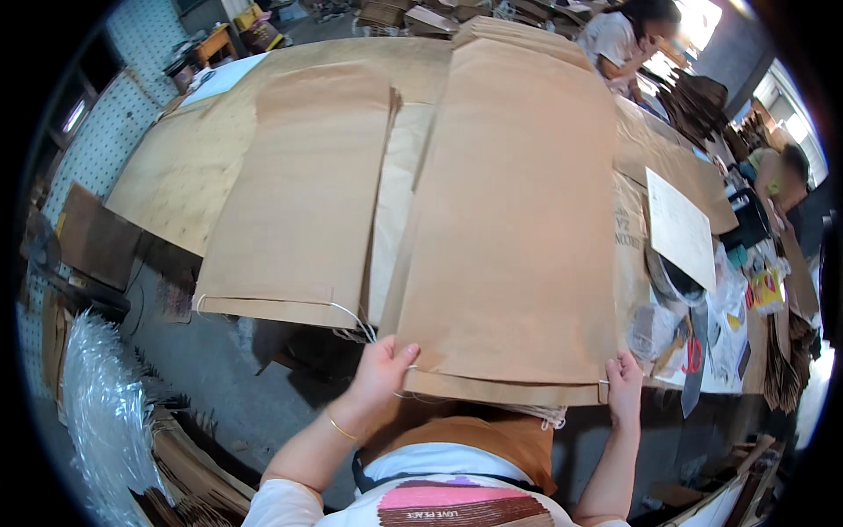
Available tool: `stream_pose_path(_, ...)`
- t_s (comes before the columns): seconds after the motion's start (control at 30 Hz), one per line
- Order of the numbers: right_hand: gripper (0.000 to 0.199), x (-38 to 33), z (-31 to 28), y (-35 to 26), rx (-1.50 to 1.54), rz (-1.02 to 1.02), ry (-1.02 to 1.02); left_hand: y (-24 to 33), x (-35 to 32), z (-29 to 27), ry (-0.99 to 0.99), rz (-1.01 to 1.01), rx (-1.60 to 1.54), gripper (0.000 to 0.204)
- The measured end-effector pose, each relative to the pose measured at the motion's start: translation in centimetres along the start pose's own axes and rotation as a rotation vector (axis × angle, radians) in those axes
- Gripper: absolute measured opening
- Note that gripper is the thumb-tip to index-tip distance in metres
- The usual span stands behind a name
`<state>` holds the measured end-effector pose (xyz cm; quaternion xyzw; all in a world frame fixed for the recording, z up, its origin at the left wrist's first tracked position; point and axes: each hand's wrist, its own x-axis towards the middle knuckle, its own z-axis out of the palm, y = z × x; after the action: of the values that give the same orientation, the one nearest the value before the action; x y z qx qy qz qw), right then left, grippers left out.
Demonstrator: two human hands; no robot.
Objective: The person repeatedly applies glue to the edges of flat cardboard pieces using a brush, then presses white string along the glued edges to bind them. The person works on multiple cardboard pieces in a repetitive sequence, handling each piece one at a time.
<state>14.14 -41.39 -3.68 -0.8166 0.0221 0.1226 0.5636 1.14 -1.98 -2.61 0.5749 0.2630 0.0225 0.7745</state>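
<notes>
A long brown paper sack [518, 211] lies flat in front of me on top of a stack, its near end folded into a narrow strip. My left hand [384, 364] pinches the near left corner of that sack between thumb and fingers. At the near right corner, my right hand [624, 382] grips the edge, thumb on top, by a small white string tie. To the left lies a second, shorter pile of brown paper sacks [290, 193]. White string [353, 314] runs from its near right corner toward my left hand.
Both piles rest on a pale wooden table [189, 176]. On its right are a white board [680, 224], red-handled scissors [693, 356] and plastic bags. Clear plastic wrapping [105, 395] stands at lower left. One person [615, 48] is at the far right, another [777, 180] along the right side.
</notes>
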Motion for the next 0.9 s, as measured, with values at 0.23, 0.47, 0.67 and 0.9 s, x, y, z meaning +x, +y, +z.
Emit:
stream_pose_path(0.23, 0.028, 0.0, 13.8, -5.5, -0.142, -0.314, -0.057, 5.7, -3.8, -9.1, 0.645, 0.633, 0.662, 0.023)
stream_pose_path(0.47, 0.028, 1.7, 31.7, -14.6, 0.175, -0.164, -0.532, 11.9, 0.5, -30.4, 0.844, 0.634, 0.83, 0.03)
stream_pose_path(0.67, 0.036, 1.5, 38.3, -13.6, 0.172, -0.157, -0.601, 13.2, 5.5, -40.9, 0.788, 0.283, 0.992, 0.026)
stream_pose_path(0.9, 0.033, -1.9, 15.3, -11.6, -0.166, -0.485, -1.244, 11.7, 4.6, -26.4, 1.024, 0.603, 1.594, 0.034)
